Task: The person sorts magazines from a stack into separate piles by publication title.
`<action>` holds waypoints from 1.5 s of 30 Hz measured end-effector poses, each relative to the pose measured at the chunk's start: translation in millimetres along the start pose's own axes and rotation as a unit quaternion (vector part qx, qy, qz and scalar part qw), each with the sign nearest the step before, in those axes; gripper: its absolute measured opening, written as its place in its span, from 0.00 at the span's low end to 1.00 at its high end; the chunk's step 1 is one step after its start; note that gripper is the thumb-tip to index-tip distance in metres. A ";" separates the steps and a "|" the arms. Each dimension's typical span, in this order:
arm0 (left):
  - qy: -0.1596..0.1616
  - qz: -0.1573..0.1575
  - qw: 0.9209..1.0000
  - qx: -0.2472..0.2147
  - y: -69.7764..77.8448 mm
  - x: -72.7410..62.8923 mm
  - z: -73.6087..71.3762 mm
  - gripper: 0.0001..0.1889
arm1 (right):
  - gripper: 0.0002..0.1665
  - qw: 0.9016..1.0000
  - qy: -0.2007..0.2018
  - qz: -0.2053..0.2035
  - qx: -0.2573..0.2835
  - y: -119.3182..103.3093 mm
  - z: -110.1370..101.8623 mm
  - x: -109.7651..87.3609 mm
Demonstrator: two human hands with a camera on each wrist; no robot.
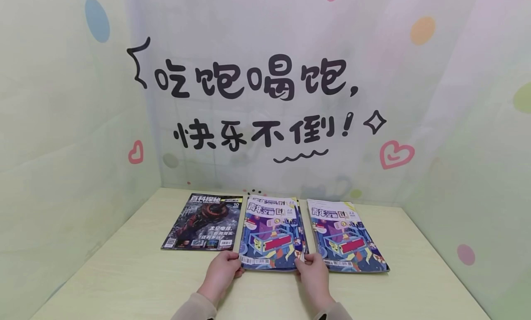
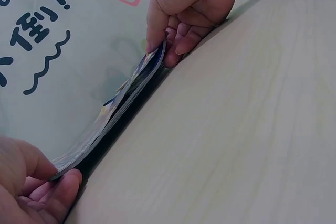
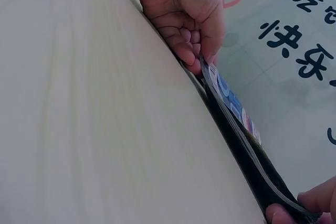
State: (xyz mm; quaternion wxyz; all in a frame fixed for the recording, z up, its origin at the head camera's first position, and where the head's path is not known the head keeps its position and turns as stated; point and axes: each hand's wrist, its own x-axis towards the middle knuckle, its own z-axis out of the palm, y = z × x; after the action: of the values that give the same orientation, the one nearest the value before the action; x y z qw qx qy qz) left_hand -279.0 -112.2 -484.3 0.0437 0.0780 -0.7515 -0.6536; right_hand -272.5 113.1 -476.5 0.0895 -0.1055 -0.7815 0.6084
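Both hands hold a purple-and-blue magazine (image 1: 269, 237) by its near corners, in the middle of the table. The left hand (image 1: 221, 274) pinches the near left corner, thumb on top and fingers beneath. At the near right corner the right hand (image 1: 314, 278) grips the same way. In the left wrist view the magazine's edge (image 2: 113, 111) is raised off the table and sags between the hands. Behind its top edge shows a similar cover (image 1: 265, 201), mostly hidden beneath it.
A dark magazine (image 1: 205, 223) with a red-and-black picture lies flat on the left. On the right lies a magazine stack (image 1: 348, 237) with the same purple-and-blue cover. The pale wooden table (image 1: 137, 283) meets a printed backdrop (image 1: 257, 172) behind and at both sides.
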 end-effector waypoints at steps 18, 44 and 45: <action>-0.032 -0.007 0.999 0.006 -0.3 -1.9 4.1 0.27 | 0.27 0.998 -0.035 0.014 0.051 6.6 -0.3 0.8; -0.046 -0.012 0.999 0.012 2.3 -1.7 0.5 0.28 | 0.25 0.999 -0.032 0.016 0.038 3.4 -0.7 0.4; -0.051 -0.010 0.999 0.011 2.3 -1.7 -0.3 0.28 | 0.25 0.998 -0.033 0.020 0.043 3.5 -1.1 0.6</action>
State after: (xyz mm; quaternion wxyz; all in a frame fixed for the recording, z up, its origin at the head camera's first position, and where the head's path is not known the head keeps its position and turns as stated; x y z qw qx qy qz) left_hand -277.4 -111.9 -481.9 -0.0016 0.0527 -0.7592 -0.6487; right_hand -272.6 115.1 -479.6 0.0563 -0.0969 -0.7546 0.6465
